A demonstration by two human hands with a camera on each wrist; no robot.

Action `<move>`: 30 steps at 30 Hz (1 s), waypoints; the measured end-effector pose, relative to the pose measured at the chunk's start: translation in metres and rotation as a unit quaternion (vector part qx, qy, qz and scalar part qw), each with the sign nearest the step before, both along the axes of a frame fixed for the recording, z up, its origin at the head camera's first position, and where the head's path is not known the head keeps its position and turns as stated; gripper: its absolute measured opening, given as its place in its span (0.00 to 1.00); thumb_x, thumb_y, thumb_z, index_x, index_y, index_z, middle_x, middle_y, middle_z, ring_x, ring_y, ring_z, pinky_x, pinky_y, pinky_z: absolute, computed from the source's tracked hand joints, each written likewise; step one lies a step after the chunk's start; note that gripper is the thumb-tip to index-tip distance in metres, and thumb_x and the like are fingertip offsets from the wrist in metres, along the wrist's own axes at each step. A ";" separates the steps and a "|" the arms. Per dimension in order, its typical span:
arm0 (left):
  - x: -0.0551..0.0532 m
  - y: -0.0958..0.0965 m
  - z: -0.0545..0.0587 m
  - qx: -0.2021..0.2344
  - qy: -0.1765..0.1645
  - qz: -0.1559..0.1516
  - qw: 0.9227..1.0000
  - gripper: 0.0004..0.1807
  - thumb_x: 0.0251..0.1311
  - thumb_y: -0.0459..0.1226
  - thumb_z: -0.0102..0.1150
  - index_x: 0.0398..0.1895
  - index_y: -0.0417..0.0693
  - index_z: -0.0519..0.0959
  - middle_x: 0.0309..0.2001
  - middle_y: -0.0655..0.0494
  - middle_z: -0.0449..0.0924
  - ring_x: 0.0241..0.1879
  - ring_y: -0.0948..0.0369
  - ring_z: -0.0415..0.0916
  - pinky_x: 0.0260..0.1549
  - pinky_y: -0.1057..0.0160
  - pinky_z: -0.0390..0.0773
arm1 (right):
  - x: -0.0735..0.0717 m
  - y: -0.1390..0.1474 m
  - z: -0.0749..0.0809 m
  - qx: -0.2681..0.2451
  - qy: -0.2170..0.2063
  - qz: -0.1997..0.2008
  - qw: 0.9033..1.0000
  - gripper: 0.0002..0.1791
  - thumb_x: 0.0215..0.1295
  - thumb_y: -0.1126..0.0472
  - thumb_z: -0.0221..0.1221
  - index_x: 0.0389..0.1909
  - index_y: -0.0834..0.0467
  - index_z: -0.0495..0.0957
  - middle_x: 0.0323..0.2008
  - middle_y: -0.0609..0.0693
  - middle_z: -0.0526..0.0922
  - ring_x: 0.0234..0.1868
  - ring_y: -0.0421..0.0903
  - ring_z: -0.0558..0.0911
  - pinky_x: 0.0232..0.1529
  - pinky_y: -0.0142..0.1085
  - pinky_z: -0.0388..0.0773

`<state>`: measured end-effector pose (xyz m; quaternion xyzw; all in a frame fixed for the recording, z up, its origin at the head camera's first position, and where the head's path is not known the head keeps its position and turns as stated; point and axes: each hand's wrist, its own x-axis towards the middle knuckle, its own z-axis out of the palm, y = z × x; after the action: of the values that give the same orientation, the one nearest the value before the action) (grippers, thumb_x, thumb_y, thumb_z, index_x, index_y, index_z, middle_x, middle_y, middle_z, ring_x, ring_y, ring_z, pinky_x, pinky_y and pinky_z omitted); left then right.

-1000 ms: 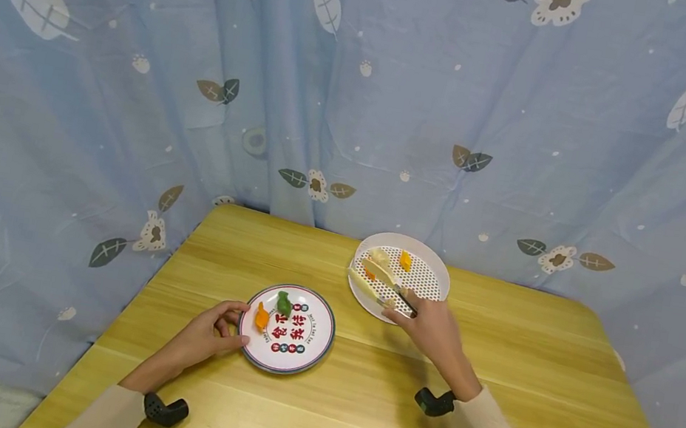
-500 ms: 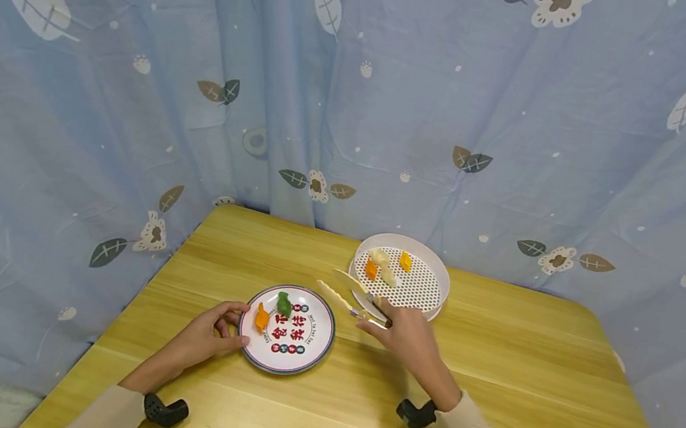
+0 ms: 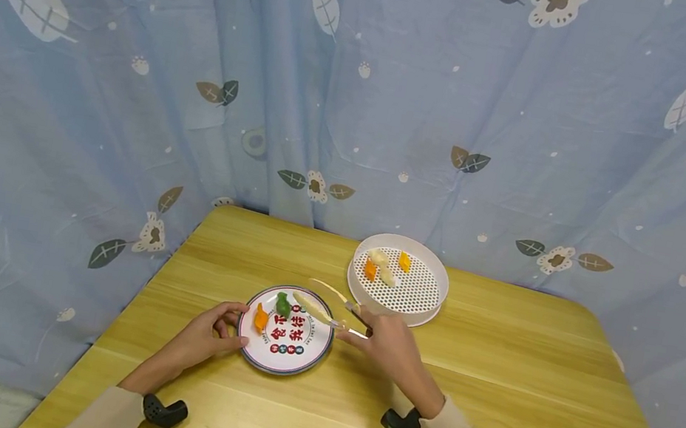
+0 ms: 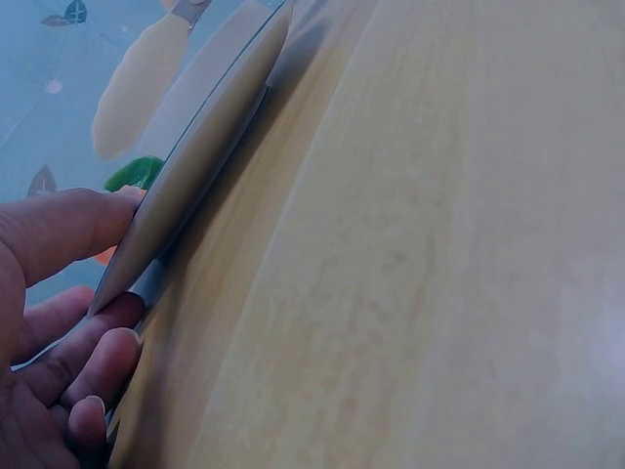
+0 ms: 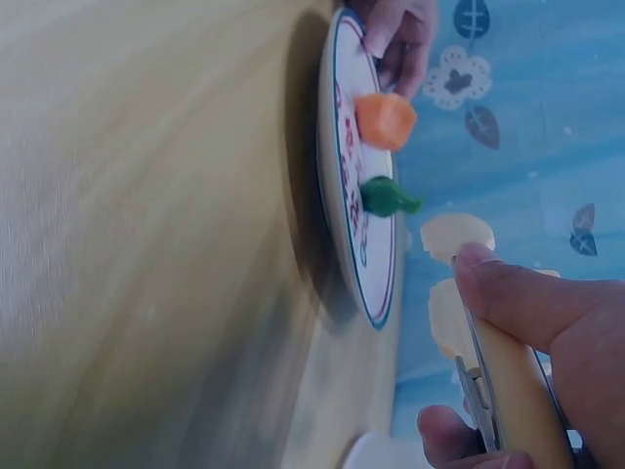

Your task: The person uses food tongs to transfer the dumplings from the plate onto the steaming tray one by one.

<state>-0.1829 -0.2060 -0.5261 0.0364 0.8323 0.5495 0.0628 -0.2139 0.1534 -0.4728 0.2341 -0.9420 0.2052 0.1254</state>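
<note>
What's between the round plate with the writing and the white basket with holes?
In the head view, the tongs held by the right hand cross the bare table between the plate and the white basket.

Readable marks: one item only, the round white plate with a dark rim (image 3: 282, 363), lower centre of the head view.

- Centre of the plate face: large red Chinese characters in two rows; strokes too small and blurred to read with certainty.
- Below them: a row of small coloured round badges, each with a light character inside; illegible.
- Along the inner rim: a thin ring of small dark print; illegible.

Right wrist view: the plate (image 5: 344, 186) appears edge-on, red marks smeared, unreadable. Left wrist view: no lettering visible.

No brands, numbers or signs legible elsewhere.
</note>
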 end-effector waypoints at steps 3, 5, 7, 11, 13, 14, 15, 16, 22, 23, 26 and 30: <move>0.000 0.000 0.000 0.002 -0.001 0.000 1.000 0.32 0.58 0.36 0.76 0.66 0.46 0.74 0.47 0.48 0.75 0.36 0.55 0.67 0.28 0.66 0.68 | 0.002 -0.004 -0.001 0.003 -0.009 0.008 1.000 0.22 0.54 0.36 0.73 0.31 0.50 0.80 0.15 0.39 0.59 0.20 0.37 0.60 0.21 0.33 0.57; 0.000 0.000 0.000 0.003 -0.002 0.001 1.000 0.33 0.58 0.36 0.76 0.66 0.46 0.74 0.47 0.48 0.75 0.36 0.55 0.67 0.28 0.66 0.68 | 0.002 -0.007 -0.003 0.005 -0.013 0.013 1.000 0.22 0.55 0.36 0.73 0.32 0.50 0.80 0.15 0.39 0.59 0.19 0.37 0.59 0.21 0.33 0.56; 0.000 0.000 -0.001 0.003 -0.002 0.001 1.000 0.32 0.58 0.36 0.76 0.66 0.46 0.74 0.48 0.48 0.74 0.36 0.55 0.67 0.28 0.66 0.68 | 0.002 -0.009 -0.004 0.009 -0.017 0.018 1.000 0.23 0.55 0.36 0.72 0.32 0.51 0.80 0.16 0.39 0.58 0.19 0.37 0.59 0.22 0.32 0.55; 0.000 -0.001 -0.001 0.001 -0.002 0.000 1.000 0.32 0.58 0.36 0.76 0.66 0.46 0.74 0.47 0.48 0.74 0.36 0.56 0.67 0.28 0.66 0.68 | 0.003 -0.011 -0.006 0.013 -0.021 0.019 1.000 0.26 0.56 0.34 0.71 0.33 0.54 0.81 0.17 0.39 0.57 0.20 0.36 0.58 0.22 0.32 0.54; 0.000 -0.001 -0.001 0.000 0.000 0.000 1.000 0.32 0.58 0.36 0.76 0.66 0.46 0.74 0.47 0.48 0.75 0.36 0.56 0.67 0.28 0.66 0.68 | 0.003 -0.012 -0.007 0.010 -0.021 0.019 1.000 0.26 0.56 0.34 0.71 0.33 0.54 0.81 0.17 0.39 0.56 0.20 0.36 0.58 0.21 0.32 0.53; -0.001 -0.001 -0.001 -0.001 0.001 0.001 1.000 0.32 0.58 0.36 0.76 0.66 0.46 0.74 0.47 0.48 0.75 0.36 0.56 0.67 0.28 0.66 0.68 | 0.003 -0.012 -0.007 0.009 -0.022 0.019 1.000 0.26 0.56 0.34 0.71 0.34 0.54 0.82 0.17 0.39 0.56 0.20 0.36 0.58 0.21 0.32 0.53; -0.001 0.000 -0.001 -0.002 0.002 0.001 1.000 0.32 0.58 0.36 0.76 0.66 0.46 0.74 0.47 0.48 0.75 0.36 0.56 0.67 0.29 0.66 0.68 | 0.004 -0.013 -0.006 0.007 -0.024 0.019 1.000 0.26 0.56 0.34 0.71 0.35 0.54 0.82 0.17 0.39 0.56 0.20 0.36 0.57 0.21 0.32 0.53; -0.001 0.000 -0.001 -0.002 0.002 0.000 1.000 0.32 0.58 0.36 0.76 0.66 0.46 0.74 0.47 0.48 0.75 0.36 0.56 0.67 0.29 0.66 0.68 | 0.004 -0.013 -0.006 0.005 -0.025 0.019 0.999 0.26 0.56 0.34 0.71 0.36 0.54 0.83 0.17 0.38 0.56 0.19 0.36 0.57 0.21 0.32 0.53; -0.001 0.000 -0.001 -0.006 0.001 0.003 1.000 0.32 0.58 0.37 0.76 0.66 0.47 0.74 0.48 0.48 0.75 0.36 0.56 0.67 0.29 0.65 0.68 | 0.008 -0.016 -0.005 0.013 -0.026 0.023 0.999 0.27 0.56 0.34 0.70 0.39 0.54 0.83 0.15 0.38 0.58 0.19 0.36 0.60 0.21 0.31 0.56; -0.001 0.000 0.000 -0.006 0.000 0.004 1.000 0.32 0.58 0.37 0.76 0.66 0.47 0.75 0.48 0.48 0.75 0.36 0.56 0.67 0.29 0.65 0.68 | 0.009 -0.017 -0.006 0.015 -0.028 0.024 0.999 0.27 0.57 0.34 0.70 0.39 0.54 0.83 0.15 0.38 0.58 0.19 0.36 0.60 0.21 0.32 0.56; -0.001 0.000 0.000 -0.006 0.000 0.004 1.000 0.32 0.58 0.37 0.76 0.66 0.47 0.75 0.48 0.48 0.75 0.36 0.56 0.67 0.29 0.65 0.68 | 0.010 -0.020 -0.009 0.017 -0.036 0.026 0.999 0.26 0.57 0.34 0.70 0.38 0.53 0.82 0.15 0.39 0.58 0.18 0.37 0.61 0.21 0.32 0.57; -0.001 0.000 -0.001 -0.005 0.000 0.002 1.000 0.32 0.58 0.37 0.76 0.66 0.46 0.74 0.48 0.48 0.75 0.36 0.56 0.67 0.29 0.66 0.68 | 0.010 -0.022 -0.015 0.014 -0.041 0.026 0.999 0.25 0.58 0.34 0.70 0.38 0.53 0.83 0.16 0.39 0.56 0.19 0.36 0.59 0.21 0.32 0.55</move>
<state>-0.1837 -0.2059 -0.5267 0.0347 0.8351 0.5455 0.0618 -0.2043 0.1314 -0.4876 0.2520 -0.9427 0.2045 0.0778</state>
